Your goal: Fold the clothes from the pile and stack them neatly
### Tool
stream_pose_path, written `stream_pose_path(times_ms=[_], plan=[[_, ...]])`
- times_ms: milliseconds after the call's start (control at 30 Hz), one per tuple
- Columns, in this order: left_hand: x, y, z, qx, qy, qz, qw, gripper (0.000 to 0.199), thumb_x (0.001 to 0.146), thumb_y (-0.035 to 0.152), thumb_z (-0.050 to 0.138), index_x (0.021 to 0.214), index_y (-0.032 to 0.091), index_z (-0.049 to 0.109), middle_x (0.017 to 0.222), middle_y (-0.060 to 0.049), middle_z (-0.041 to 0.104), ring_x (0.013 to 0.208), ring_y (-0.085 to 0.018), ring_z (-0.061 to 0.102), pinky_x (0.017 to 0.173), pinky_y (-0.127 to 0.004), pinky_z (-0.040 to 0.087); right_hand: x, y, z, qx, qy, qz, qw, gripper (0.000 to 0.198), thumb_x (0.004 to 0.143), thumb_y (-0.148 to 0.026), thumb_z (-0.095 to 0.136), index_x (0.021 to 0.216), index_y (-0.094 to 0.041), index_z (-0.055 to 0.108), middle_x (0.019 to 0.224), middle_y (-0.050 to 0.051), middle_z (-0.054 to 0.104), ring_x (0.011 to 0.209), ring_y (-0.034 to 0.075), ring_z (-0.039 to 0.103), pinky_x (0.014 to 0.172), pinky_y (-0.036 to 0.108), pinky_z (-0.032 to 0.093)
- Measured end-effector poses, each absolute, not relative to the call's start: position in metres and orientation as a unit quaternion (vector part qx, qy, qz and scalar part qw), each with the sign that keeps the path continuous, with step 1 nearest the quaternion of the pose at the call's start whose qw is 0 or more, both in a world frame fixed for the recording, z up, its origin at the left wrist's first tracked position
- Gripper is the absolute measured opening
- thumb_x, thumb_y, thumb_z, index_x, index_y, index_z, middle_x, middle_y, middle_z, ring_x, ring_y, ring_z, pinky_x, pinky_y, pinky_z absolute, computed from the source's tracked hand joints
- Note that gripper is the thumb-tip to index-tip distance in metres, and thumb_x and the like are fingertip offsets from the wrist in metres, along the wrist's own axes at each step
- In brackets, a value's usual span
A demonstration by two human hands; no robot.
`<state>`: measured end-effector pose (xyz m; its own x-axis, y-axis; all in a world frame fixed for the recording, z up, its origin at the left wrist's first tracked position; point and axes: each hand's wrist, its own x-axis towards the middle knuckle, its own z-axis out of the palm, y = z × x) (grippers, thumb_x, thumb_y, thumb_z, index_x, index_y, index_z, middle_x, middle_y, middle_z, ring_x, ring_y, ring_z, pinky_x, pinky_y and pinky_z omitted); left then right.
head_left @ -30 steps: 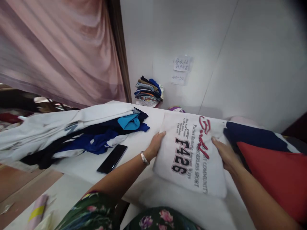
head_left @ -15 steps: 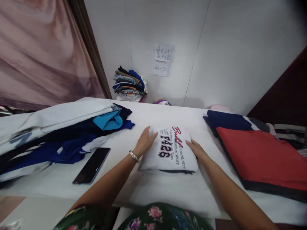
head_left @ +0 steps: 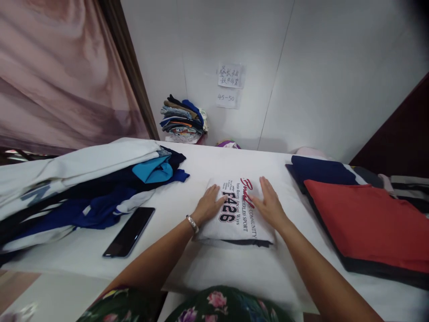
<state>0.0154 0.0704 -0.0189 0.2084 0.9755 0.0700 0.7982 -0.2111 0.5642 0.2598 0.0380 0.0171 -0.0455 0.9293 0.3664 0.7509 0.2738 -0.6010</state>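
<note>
White tabletop [head_left: 214, 264] holds the folded shirt [head_left: 236, 214] in the middle. My left hand [head_left: 208, 206] and right hand [head_left: 270, 205] press flat on it, grip released. Pushing sideways could undo the folds.

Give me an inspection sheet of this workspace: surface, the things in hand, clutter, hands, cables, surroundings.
Surface: white table, mostly covered with clothing.
Things in hand: folded white T-shirt with red and black print, lying flat near the table's front edge.
Clutter: loose heap of white, navy and blue garments at left; black phone face up beside it; folded red garment on darker folded ones at right.
Hands: left hand and right hand both flat, palms down, on the T-shirt; bracelet on the left wrist.
Cables: nothing seen.
Surroundings: white wall with two paper notes; stack of folded clothes in the corner; pink curtain at left.
</note>
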Motion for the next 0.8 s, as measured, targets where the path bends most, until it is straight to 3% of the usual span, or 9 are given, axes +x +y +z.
stream_pose_path(times_ms=[100, 233, 333, 433, 567, 667, 800], plan=[[0.016, 0.07, -0.019, 0.753, 0.589, 0.216, 0.199, 0.068, 0.092, 0.054, 0.038, 0.143, 0.008, 0.038, 0.154, -0.017, 0.028, 0.144, -0.025, 0.022, 0.117, -0.038, 0.017, 0.228, 0.027, 0.031, -0.526, -0.786, 0.059, 0.321, 0.07, 0.092, -0.048, 0.045, 0.151, -0.019, 0.022, 0.158, 0.011, 0.018, 0.147, 0.025, 0.006, 0.117, 0.051, 0.009], [0.014, 0.07, -0.022, 0.759, 0.583, 0.217, 0.192, 0.068, 0.092, 0.051, 0.039, 0.143, 0.006, 0.037, 0.154, -0.018, 0.028, 0.144, -0.024, 0.021, 0.118, -0.038, 0.017, 0.204, 0.024, 0.003, -0.511, -0.831, 0.134, 0.172, 0.068, 0.092, -0.05, 0.042, 0.148, -0.015, 0.03, 0.155, 0.014, 0.025, 0.145, 0.028, 0.016, 0.116, 0.053, 0.009], [0.012, 0.071, -0.025, 0.761, 0.576, 0.225, 0.196, 0.068, 0.091, 0.052, 0.041, 0.143, 0.008, 0.037, 0.154, -0.017, 0.028, 0.144, -0.024, 0.021, 0.118, -0.038, 0.017, 0.205, 0.023, -0.013, -0.508, -0.828, 0.177, 0.159, 0.072, 0.092, -0.055, 0.039, 0.148, -0.011, 0.03, 0.156, 0.014, 0.021, 0.145, 0.028, 0.016, 0.117, 0.05, 0.007], [0.011, 0.073, -0.027, 0.759, 0.572, 0.238, 0.203, 0.068, 0.091, 0.052, 0.04, 0.143, 0.008, 0.037, 0.154, -0.017, 0.029, 0.144, -0.024, 0.022, 0.119, -0.038, 0.016, 0.22, 0.021, -0.01, -0.5, -0.815, 0.219, 0.193, 0.07, 0.091, -0.056, 0.042, 0.147, -0.014, 0.034, 0.155, 0.013, 0.024, 0.145, 0.027, 0.017, 0.117, 0.05, 0.008], [0.01, 0.074, -0.026, 0.726, 0.594, 0.253, 0.236, 0.071, 0.09, 0.054, 0.04, 0.143, 0.007, 0.037, 0.155, -0.017, 0.025, 0.145, -0.025, 0.019, 0.119, -0.039, 0.014, 0.261, 0.02, -0.011, -0.594, -0.703, 0.219, 0.324, 0.066, 0.087, -0.048, 0.052, 0.142, -0.015, 0.043, 0.154, 0.012, 0.029, 0.144, 0.026, 0.02, 0.118, 0.048, 0.012], [0.006, 0.071, -0.024, 0.67, 0.633, 0.288, 0.261, 0.073, 0.09, 0.056, 0.041, 0.144, 0.008, 0.035, 0.156, -0.017, 0.023, 0.145, -0.026, 0.018, 0.119, -0.04, 0.015, 0.294, 0.021, -0.028, -0.66, -0.523, 0.334, 0.424, 0.069, 0.082, -0.042, 0.058, 0.142, -0.012, 0.042, 0.149, 0.015, 0.038, 0.136, 0.027, 0.038, 0.112, 0.042, 0.031], [-0.003, 0.062, -0.019, 0.613, 0.664, 0.311, 0.295, 0.075, 0.087, 0.059, 0.045, 0.144, 0.012, 0.034, 0.153, -0.016, 0.031, 0.141, -0.029, 0.03, 0.115, -0.041, 0.025, 0.319, 0.02, -0.05, -0.632, -0.373, 0.496, 0.464, 0.073, 0.08, -0.04, 0.065, 0.144, -0.017, 0.038, 0.135, 0.012, 0.056, 0.115, 0.024, 0.059, 0.094, 0.036, 0.05]])
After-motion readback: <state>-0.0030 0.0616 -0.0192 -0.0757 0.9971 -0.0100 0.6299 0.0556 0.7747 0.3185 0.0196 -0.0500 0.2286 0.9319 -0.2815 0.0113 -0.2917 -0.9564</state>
